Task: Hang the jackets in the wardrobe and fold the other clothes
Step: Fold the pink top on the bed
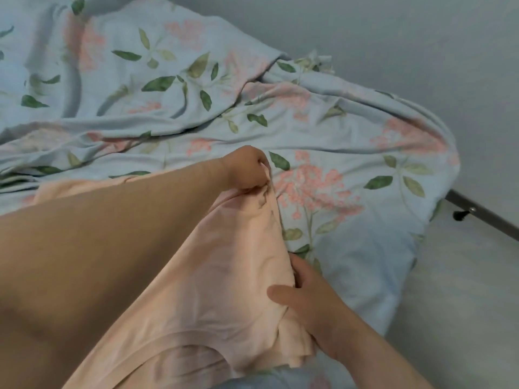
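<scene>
As left hand [248,167], right hand [310,303] grip peach garment [236,279], duvet [337,127] beneath

— Where can a hand pass?
— Right of centre, where the flowered bedcover [351,153] lies flat. It is reachable from the lower right, above the pale floor [463,290].
— And what blocks?
— The left hand [247,169] and its forearm cross from lower left to centre, over the peach garment [224,276]. The right hand [311,301] sits at the garment's lower right edge. Raised folds fill the upper left. The wall [393,37] closes the upper right, and a dark rail [488,217] runs along the right edge.
</scene>
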A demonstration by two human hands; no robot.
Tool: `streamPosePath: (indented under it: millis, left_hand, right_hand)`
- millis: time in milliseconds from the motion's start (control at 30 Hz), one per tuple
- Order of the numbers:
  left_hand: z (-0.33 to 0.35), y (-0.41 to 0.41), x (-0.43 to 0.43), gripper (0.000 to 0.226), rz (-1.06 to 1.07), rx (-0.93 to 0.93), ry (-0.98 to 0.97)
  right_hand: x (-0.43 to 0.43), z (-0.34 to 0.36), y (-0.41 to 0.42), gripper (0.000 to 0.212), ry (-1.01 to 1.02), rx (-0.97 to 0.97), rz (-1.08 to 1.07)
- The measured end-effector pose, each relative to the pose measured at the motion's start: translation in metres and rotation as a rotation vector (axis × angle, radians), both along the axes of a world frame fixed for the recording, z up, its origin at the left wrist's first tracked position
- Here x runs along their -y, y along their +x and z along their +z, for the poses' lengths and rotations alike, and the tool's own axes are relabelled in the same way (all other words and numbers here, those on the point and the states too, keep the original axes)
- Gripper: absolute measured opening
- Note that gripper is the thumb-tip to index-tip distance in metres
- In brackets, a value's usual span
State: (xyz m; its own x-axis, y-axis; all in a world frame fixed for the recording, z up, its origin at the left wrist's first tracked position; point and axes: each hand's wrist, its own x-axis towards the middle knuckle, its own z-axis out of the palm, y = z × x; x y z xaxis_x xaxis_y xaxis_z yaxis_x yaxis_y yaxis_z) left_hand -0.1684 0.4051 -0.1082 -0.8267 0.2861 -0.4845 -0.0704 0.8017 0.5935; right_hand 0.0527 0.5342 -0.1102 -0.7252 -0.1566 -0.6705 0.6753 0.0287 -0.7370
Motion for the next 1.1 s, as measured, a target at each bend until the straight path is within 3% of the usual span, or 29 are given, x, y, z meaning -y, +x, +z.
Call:
streamPosePath:
  millis: [100, 133, 233, 433, 567, 733, 833, 967, 1033, 1100]
  left_hand:
    - [0.013, 0.001, 0.02, 0.003, 0.265, 0.067, 0.329]
    - [0.017, 0.003, 0.03, 0.012, 0.318, 0.048, 0.382]
    - [0.022, 0.014, 0.071, 0.03, 0.395, -0.104, 0.368]
    - [0.025, 0.035, 0.185, 0.054, 0.741, -0.17, 0.41]
    - [0.02, 0.054, 0.264, 0.054, 0.866, -0.257, 0.434]
    - [0.012, 0.076, 0.337, 0.042, 0.926, -0.324, 0.404]
    - [0.007, 0.088, 0.357, 0.032, 0.978, -0.37, 0.381]
    - [0.001, 0.127, 0.369, 0.056, 1.025, -0.231, 0.229]
    - [0.0, 0.167, 0.367, 0.05, 0.995, -0.15, 0.172]
    - [0.0, 0.214, 0.361, 0.045, 0.946, -0.063, 0.163]
  right_hand:
    - [0.026, 0.008, 0.002, 0.056, -0.054, -0.085, 0.023]
    - [0.037, 0.011, 0.002, 0.056, -0.059, -0.104, 0.039]
    - [0.08, 0.019, 0.002, 0.054, -0.091, -0.154, 0.09]
    - [0.186, 0.02, 0.012, 0.058, -0.091, -0.207, 0.216]
    - [0.256, 0.021, 0.022, 0.061, -0.084, -0.233, 0.316]
    - [0.327, 0.016, 0.036, 0.038, -0.082, -0.261, 0.381]
    - [0.351, 0.011, 0.039, 0.051, -0.053, -0.223, 0.408]
    - [0.339, 0.009, 0.051, 0.057, -0.165, -0.043, 0.329]
    - [0.313, 0.01, 0.053, 0.033, -0.142, -0.024, 0.165]
    - [0.279, 0.01, 0.056, 0.017, 0.057, -0.085, -0.026]
